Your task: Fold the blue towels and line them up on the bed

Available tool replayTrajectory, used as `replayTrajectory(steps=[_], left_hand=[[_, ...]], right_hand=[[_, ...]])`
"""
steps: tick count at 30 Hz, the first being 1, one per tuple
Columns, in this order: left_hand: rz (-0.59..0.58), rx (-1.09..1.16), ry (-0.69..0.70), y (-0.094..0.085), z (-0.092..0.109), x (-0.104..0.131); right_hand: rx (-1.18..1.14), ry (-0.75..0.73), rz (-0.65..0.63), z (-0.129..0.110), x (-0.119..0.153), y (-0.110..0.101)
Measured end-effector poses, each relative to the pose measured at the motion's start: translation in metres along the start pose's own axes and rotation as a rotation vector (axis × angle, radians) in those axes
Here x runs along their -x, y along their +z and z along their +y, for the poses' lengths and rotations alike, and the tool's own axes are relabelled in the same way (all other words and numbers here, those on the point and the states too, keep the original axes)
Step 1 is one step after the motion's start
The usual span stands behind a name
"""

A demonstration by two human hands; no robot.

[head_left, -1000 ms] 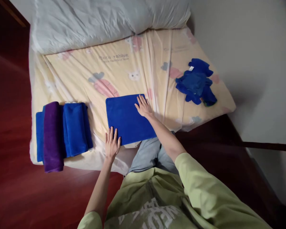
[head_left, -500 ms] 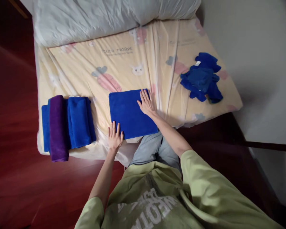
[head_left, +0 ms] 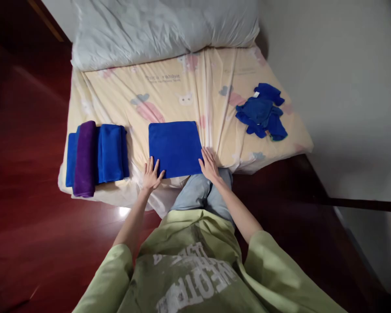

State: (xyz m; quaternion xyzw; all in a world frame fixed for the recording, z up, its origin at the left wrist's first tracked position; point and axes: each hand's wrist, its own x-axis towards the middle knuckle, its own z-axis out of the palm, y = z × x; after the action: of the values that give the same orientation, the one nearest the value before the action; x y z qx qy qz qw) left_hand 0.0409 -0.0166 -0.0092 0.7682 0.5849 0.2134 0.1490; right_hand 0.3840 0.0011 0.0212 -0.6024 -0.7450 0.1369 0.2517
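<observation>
A flat blue towel [head_left: 174, 145] lies spread on the bed in front of me, its near edge at the mattress edge. My left hand [head_left: 152, 174] rests on its near left corner with the fingers spread. On its right edge, close to the near right corner, lies my right hand [head_left: 210, 164], fingers stretched out. Left of the towel are folded blue towels [head_left: 111, 152], with a folded purple towel [head_left: 85, 158] on top. A crumpled heap of blue cloths [head_left: 260, 111] with a white tag sits to the right.
The bed [head_left: 114, 93] has a cream sheet printed with carrots and rabbits. A bulky pale grey quilt [head_left: 166, 30] lies across its far end. Dark red floor [head_left: 29, 174] shows on the left, and a grey wall [head_left: 329, 87] stands on the right.
My right hand has slid from the towel's far right corner down its right edge toward me. My left hand stays at the near left corner. The camera view has shifted.
</observation>
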Motion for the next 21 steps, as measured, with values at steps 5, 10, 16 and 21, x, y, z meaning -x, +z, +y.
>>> replayTrajectory(steps=[5,10,16,21], left_hand=[[-0.050,0.009,0.104,-0.004,-0.017,0.016],[-0.048,0.019,0.118,-0.004,-0.021,0.028],[-0.029,0.085,0.082,-0.005,-0.023,0.028],[-0.025,0.156,0.065,-0.009,-0.024,0.027]], right_hand=[[-0.112,-0.113,-0.102,0.001,0.069,-0.007],[-0.060,-0.021,-0.051,-0.004,0.076,0.001],[0.011,-0.061,-0.089,-0.019,0.058,-0.004],[-0.003,-0.080,-0.153,-0.021,0.047,-0.004]])
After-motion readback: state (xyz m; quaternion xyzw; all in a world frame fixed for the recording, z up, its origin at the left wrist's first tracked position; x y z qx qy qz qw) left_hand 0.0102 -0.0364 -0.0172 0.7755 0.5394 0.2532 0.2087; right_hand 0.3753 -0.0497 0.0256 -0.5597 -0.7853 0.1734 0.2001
